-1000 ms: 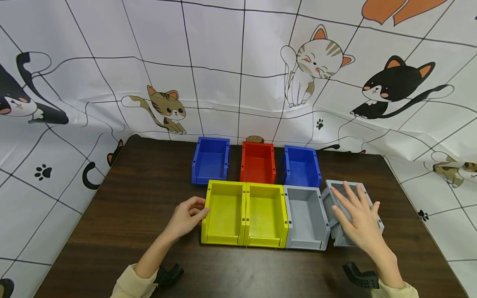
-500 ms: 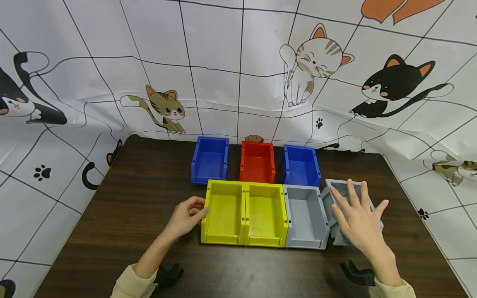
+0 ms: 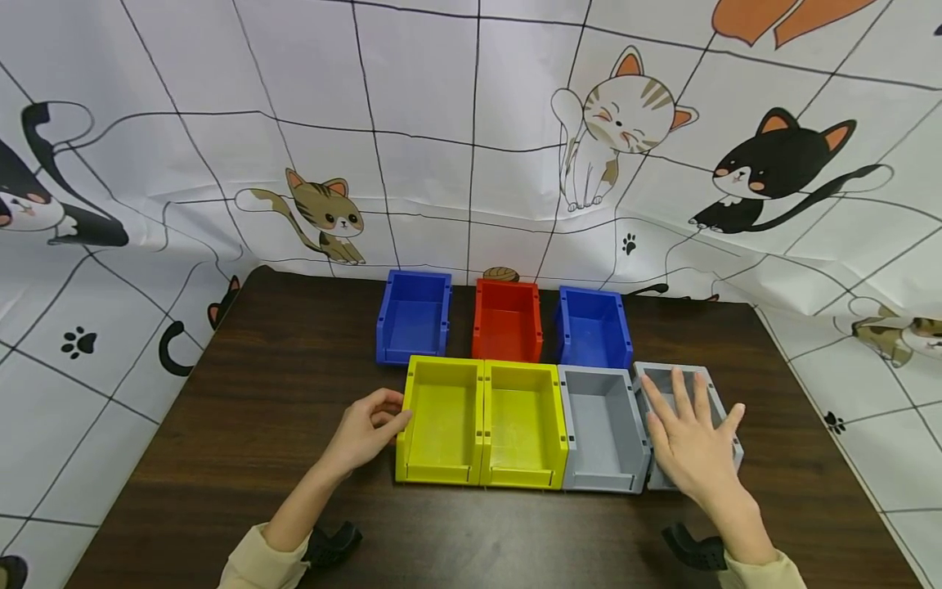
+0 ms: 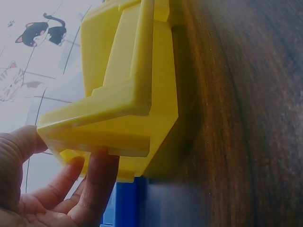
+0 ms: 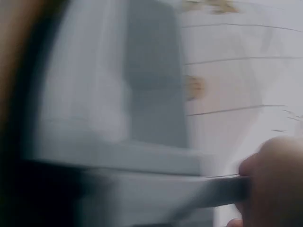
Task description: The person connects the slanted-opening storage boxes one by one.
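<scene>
Two yellow bins and two grey bins stand side by side in a front row. My left hand point(image 3: 365, 432) is at the left wall of the leftmost yellow bin point(image 3: 444, 421), pinching its rim; in the left wrist view the thumb point(image 4: 28, 142) lies at the rim's edge and the fingertips point(image 4: 102, 170) press under it. My right hand point(image 3: 695, 454) lies with spread, straight fingers over the rightmost grey bin point(image 3: 728, 405) and hides much of it. That bin sits against the other grey bin point(image 3: 599, 425). The right wrist view is blurred.
Behind the front row stand a blue bin point(image 3: 415, 315), a red bin point(image 3: 508, 319) and another blue bin point(image 3: 594, 327) with gaps between them. All are on a dark wooden table point(image 3: 280, 368). A white cat-print sheet point(image 3: 434, 98) hangs behind.
The rightmost grey bin has moved left under my right hand, closing the gap to its neighbour and straightening. The left hand has stayed at the yellow bin.
</scene>
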{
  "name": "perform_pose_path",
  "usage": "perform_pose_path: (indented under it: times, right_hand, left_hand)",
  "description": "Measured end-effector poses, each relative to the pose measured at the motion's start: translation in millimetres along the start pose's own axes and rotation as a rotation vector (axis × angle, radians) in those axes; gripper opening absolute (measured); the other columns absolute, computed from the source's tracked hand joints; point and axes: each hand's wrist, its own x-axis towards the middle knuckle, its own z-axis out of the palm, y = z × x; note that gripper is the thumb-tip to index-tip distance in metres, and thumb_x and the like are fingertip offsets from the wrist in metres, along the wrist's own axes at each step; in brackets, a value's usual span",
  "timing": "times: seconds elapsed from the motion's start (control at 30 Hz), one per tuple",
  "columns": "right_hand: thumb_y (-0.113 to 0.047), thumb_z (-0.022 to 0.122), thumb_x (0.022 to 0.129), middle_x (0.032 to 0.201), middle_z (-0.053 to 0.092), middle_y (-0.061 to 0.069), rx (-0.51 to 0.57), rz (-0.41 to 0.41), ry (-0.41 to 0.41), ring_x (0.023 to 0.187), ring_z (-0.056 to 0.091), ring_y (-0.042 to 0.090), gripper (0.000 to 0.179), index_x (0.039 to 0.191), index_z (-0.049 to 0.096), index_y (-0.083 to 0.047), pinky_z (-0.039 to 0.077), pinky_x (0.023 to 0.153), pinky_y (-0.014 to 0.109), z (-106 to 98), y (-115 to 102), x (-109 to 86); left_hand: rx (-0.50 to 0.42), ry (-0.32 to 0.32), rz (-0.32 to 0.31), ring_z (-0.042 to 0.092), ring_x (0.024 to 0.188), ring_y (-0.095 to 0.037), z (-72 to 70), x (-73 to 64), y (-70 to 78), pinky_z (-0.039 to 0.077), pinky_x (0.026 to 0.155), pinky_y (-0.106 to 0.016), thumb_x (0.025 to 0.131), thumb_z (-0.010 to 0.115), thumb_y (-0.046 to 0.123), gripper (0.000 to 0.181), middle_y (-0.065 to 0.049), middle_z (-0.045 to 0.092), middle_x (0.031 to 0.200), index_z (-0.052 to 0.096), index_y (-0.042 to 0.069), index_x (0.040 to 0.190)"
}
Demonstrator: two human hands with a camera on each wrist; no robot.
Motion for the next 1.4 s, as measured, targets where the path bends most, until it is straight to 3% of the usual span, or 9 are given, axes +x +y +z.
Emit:
perform_pose_path:
  times: [0.23,0.47,0.73,0.93,1.07,1.17,1.27,1.4]
  right_hand:
    - [-0.029,0.028,0.102,0.153,0.012,0.022,0.047,0.021,0.004,0.141,-0.005,0.038,0.049,0.150,0.022,-0.023,-0.014,0.094,0.073,16,-1,-2.5]
    - [-0.030,0.026,0.103,0.153,0.011,0.022,0.051,0.013,-0.044,0.141,-0.004,0.038,0.050,0.151,0.017,-0.022,-0.017,0.097,0.069,21,0,-1.9]
    - [-0.031,0.024,0.103,0.153,0.009,0.022,0.128,0.005,-0.112,0.140,-0.007,0.038,0.052,0.152,0.011,-0.020,-0.017,0.097,0.068,21,4,-1.5]
    - [-0.033,0.030,0.102,0.153,0.010,0.021,0.053,-0.058,-0.117,0.141,-0.010,0.033,0.053,0.151,0.017,-0.017,-0.016,0.099,0.068,14,6,2.6]
    - [-0.034,0.043,0.100,0.150,0.021,0.023,0.073,-0.117,-0.098,0.142,-0.004,0.031,0.052,0.144,0.035,-0.008,-0.001,0.100,0.071,2,8,12.9]
    - [-0.027,0.057,0.094,0.142,0.037,0.026,0.122,-0.155,-0.027,0.138,0.020,0.039,0.050,0.135,0.047,-0.002,0.020,0.098,0.069,-6,12,27.8]
    - [-0.019,0.063,0.089,0.130,0.050,0.028,0.162,-0.148,0.041,0.121,0.043,0.046,0.047,0.129,0.052,0.001,0.038,0.086,0.065,-12,16,46.6]
    - [-0.014,0.063,0.089,0.120,0.056,0.029,0.243,-0.080,0.081,0.090,0.057,0.044,0.042,0.127,0.053,0.003,0.045,0.069,0.056,-20,24,70.5]
  left_hand:
    - [0.001,-0.002,-0.008,0.064,0.075,-0.018,-0.3,0.3,1.4,0.053,0.058,-0.027,0.089,0.064,0.011,0.027,-0.015,0.063,0.098,0.058,-0.006,0.110]
    - [0.000,0.007,-0.026,0.064,0.076,-0.019,0.3,-0.5,2.1,0.054,0.059,-0.029,0.089,0.064,0.010,0.027,-0.015,0.063,0.099,0.058,-0.005,0.109]
    - [-0.011,-0.001,-0.015,0.064,0.075,-0.019,-0.4,-0.6,3.4,0.054,0.059,-0.030,0.089,0.064,0.008,0.026,-0.015,0.063,0.098,0.058,-0.007,0.109]
    - [-0.001,-0.002,-0.027,0.064,0.076,-0.020,-1.1,-0.9,4.3,0.053,0.058,-0.027,0.089,0.064,0.007,0.026,-0.015,0.063,0.099,0.058,-0.007,0.110]
    - [0.009,0.001,-0.032,0.064,0.076,-0.019,-2.0,-0.6,3.4,0.053,0.059,-0.027,0.089,0.064,0.008,0.026,-0.016,0.063,0.100,0.058,-0.006,0.110]
    - [0.006,0.000,-0.031,0.064,0.077,-0.019,-2.0,-0.2,3.3,0.053,0.059,-0.027,0.089,0.064,0.009,0.027,-0.016,0.063,0.100,0.058,-0.006,0.110]
    - [0.001,0.001,-0.032,0.064,0.077,-0.019,-1.6,-0.1,4.1,0.053,0.058,-0.027,0.089,0.064,0.008,0.026,-0.016,0.063,0.100,0.058,-0.006,0.110]
    - [0.001,-0.001,-0.020,0.064,0.075,-0.018,-0.7,-0.3,5.9,0.053,0.058,-0.029,0.089,0.063,0.007,0.025,-0.015,0.064,0.097,0.058,-0.006,0.109]
